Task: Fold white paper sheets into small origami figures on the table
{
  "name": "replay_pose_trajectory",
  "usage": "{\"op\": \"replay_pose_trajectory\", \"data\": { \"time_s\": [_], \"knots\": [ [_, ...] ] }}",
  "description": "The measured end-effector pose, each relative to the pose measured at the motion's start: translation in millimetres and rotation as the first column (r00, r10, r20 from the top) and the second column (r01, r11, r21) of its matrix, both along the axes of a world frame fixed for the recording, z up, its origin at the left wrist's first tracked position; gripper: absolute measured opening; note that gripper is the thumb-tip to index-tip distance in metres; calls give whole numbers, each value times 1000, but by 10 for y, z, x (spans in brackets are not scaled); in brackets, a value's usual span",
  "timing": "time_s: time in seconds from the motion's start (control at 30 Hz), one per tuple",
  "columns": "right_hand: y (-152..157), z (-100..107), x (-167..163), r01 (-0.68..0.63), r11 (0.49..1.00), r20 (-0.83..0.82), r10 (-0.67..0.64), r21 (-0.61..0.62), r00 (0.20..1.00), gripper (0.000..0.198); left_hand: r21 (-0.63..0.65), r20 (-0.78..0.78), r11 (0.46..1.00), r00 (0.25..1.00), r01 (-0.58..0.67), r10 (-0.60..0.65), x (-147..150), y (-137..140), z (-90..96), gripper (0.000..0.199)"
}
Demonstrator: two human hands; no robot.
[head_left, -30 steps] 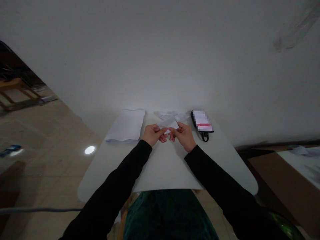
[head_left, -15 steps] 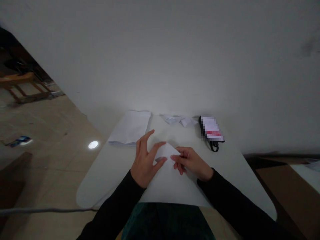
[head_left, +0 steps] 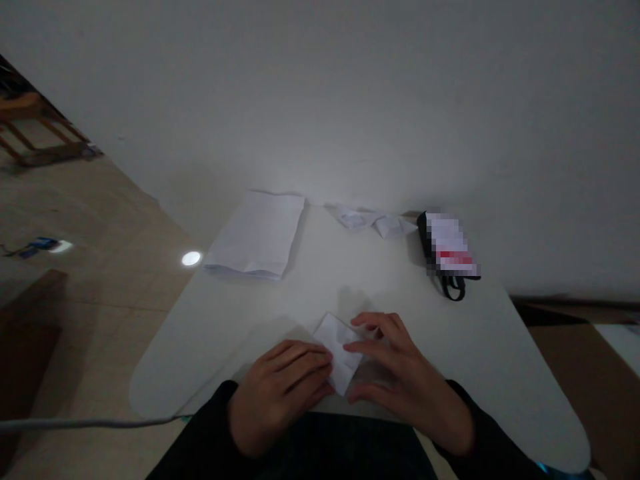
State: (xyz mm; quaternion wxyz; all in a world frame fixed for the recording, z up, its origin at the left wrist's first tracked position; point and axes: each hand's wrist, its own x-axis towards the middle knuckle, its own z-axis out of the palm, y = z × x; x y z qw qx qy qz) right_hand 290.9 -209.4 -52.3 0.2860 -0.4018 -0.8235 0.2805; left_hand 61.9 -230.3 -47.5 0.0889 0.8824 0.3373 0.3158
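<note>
A small folded piece of white paper (head_left: 340, 347) lies near the front edge of the table, turned like a diamond with creases across it. My left hand (head_left: 283, 383) is closed over its left side, fingers pressed together and fingertips on the paper. On the other side, my right hand (head_left: 400, 367) has its fingers spread and curved around the paper's right edge. The right index fingertip touches the upper face of the paper, while the thumb is by the lower right edge.
A stack of white paper sheets (head_left: 257, 233) lies at the back left of the white table (head_left: 240, 333). Folded paper pieces (head_left: 373, 221) rest against the wall. A black case (head_left: 450, 247) with a strap is at the back right. A grey cable (head_left: 90, 423) runs at lower left.
The folded paper has come down closer to the table's front edge, and both hands with it. My left fingers have closed onto it; my right fingers have spread from their pinch. The view has shifted.
</note>
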Motion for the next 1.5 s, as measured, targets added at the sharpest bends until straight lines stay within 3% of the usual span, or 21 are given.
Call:
{"op": "replay_pose_trajectory", "data": {
  "time_s": [0.1,0.27,0.4,0.6,0.9,1.07,1.5],
  "knots": [
    [-31,-21,20,-71,996,0,71,50,997,42,17,-5,999,1000,-29,29,2,-50,-1,19],
    [-66,-45,-17,-17,991,-19,19,134,1000,18,63,32,994,996,-85,83,-2,-105,-28,17],
    [-67,29,-79,-11,990,22,8,144,1000,14,33,30,994,994,-108,107,12,-102,-25,16],
    [-53,106,-158,21,995,107,-32,99,994,18,-140,62,974,980,-178,188,51,-76,32,10],
    [-101,29,-211,186,982,59,-185,-18,981,13,-191,37,896,909,-401,415,69,-58,16,9],
    [-95,5,-296,285,958,32,-284,-45,958,10,-290,22,855,890,-431,456,103,-24,-10,7],
    [-45,4,-396,420,899,58,-416,-126,908,9,-334,18,801,846,-498,533,158,35,-24,10]
  ]
}}
